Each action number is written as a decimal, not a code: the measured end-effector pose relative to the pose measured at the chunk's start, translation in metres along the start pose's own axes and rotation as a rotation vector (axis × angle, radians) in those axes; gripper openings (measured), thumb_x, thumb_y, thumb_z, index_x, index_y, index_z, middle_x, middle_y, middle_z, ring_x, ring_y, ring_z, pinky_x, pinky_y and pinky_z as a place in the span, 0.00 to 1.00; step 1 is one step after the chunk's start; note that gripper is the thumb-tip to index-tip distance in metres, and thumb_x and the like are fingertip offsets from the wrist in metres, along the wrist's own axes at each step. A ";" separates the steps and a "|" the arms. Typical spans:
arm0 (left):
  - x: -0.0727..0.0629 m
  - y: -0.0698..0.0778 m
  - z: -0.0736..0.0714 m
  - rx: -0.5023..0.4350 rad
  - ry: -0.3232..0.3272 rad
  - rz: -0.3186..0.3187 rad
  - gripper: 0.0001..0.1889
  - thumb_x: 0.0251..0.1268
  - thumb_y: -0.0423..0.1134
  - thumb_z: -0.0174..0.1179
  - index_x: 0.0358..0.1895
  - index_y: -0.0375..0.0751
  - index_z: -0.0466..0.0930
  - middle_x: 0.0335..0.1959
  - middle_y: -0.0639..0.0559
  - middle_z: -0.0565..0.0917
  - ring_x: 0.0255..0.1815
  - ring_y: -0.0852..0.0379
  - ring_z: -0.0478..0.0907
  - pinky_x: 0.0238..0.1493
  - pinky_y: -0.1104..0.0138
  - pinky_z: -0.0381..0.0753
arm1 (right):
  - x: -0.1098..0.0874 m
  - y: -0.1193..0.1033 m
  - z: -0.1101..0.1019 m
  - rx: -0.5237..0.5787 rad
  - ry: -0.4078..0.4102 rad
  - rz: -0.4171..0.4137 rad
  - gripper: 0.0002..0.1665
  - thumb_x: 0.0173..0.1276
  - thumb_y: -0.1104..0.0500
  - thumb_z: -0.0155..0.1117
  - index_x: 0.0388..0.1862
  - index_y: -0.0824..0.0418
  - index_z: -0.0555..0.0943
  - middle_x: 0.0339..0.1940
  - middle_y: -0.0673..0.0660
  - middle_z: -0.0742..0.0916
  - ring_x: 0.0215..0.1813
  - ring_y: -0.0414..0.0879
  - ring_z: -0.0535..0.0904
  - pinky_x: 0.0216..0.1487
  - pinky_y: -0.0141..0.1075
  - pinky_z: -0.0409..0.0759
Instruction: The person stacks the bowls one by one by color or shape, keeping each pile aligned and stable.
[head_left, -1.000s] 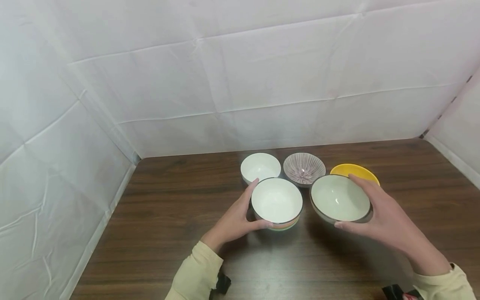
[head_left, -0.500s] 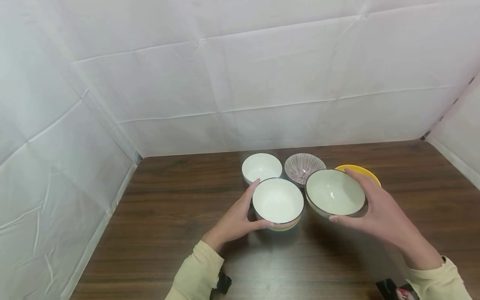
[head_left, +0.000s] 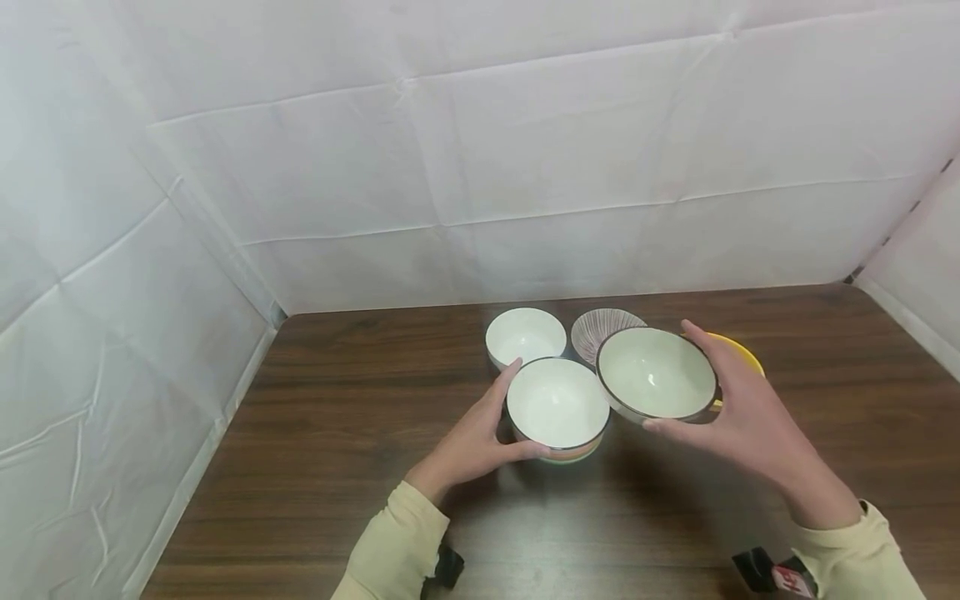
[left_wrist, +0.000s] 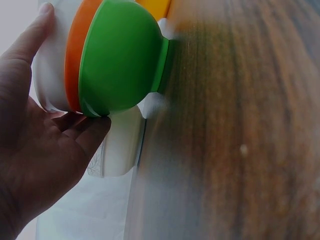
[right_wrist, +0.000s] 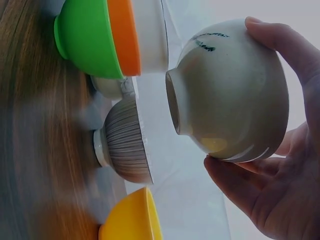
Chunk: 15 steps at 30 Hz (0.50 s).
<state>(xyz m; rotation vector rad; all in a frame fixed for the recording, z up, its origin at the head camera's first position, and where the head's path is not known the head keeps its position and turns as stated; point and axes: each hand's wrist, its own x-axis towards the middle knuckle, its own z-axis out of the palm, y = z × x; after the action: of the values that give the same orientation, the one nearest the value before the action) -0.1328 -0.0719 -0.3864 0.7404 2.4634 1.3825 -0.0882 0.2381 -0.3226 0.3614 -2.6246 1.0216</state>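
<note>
Bowl stack (head_left: 558, 404) on table (head_left: 337, 458), raised bowl (head_left: 656, 372) right, three bowls (head_left: 526, 332) behind

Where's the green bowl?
In the left wrist view, the green bowl is upper left, stacked beneath the orange bowl and the white bowl that the left hand grips.

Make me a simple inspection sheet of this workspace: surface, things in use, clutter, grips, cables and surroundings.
Surface: brown wood-grain table, with some glare near the front.
Job's things: raised bowl, white inside with a dark rim, off the table; bowl stack, white over orange over green; farther back, a plain-looking white bowl, striped bowl and yellow bowl.
Clutter: nothing seen.
Grips: bare hands; left grip holds the bowl stack, right grip holds the raised bowl.
Cables: nothing seen.
Surroundings: creased white sheets; black item by the left sleeve, unidentifiable.
</note>
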 end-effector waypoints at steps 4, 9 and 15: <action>0.000 0.001 0.000 -0.002 -0.001 0.000 0.57 0.55 0.48 0.75 0.82 0.49 0.42 0.82 0.51 0.52 0.81 0.55 0.53 0.79 0.50 0.59 | 0.003 -0.004 0.001 0.007 0.004 -0.008 0.69 0.40 0.50 0.88 0.79 0.57 0.59 0.70 0.67 0.74 0.67 0.61 0.69 0.55 0.13 0.58; 0.001 0.001 0.000 -0.002 -0.003 0.000 0.57 0.55 0.48 0.75 0.82 0.49 0.42 0.82 0.51 0.52 0.81 0.54 0.52 0.79 0.50 0.59 | 0.007 -0.010 0.004 0.038 -0.006 -0.007 0.69 0.42 0.50 0.87 0.80 0.55 0.57 0.70 0.65 0.74 0.66 0.59 0.70 0.54 0.11 0.59; 0.001 0.001 0.000 -0.007 -0.003 0.002 0.57 0.55 0.48 0.75 0.82 0.48 0.42 0.82 0.50 0.52 0.81 0.54 0.53 0.79 0.50 0.60 | 0.014 -0.017 0.007 0.009 -0.010 -0.014 0.70 0.41 0.48 0.87 0.80 0.58 0.58 0.70 0.65 0.75 0.66 0.60 0.72 0.55 0.15 0.62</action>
<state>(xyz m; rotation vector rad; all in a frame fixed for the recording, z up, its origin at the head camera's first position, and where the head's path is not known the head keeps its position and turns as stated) -0.1330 -0.0705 -0.3856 0.7430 2.4556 1.3887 -0.0965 0.2198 -0.3121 0.3879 -2.6232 1.0301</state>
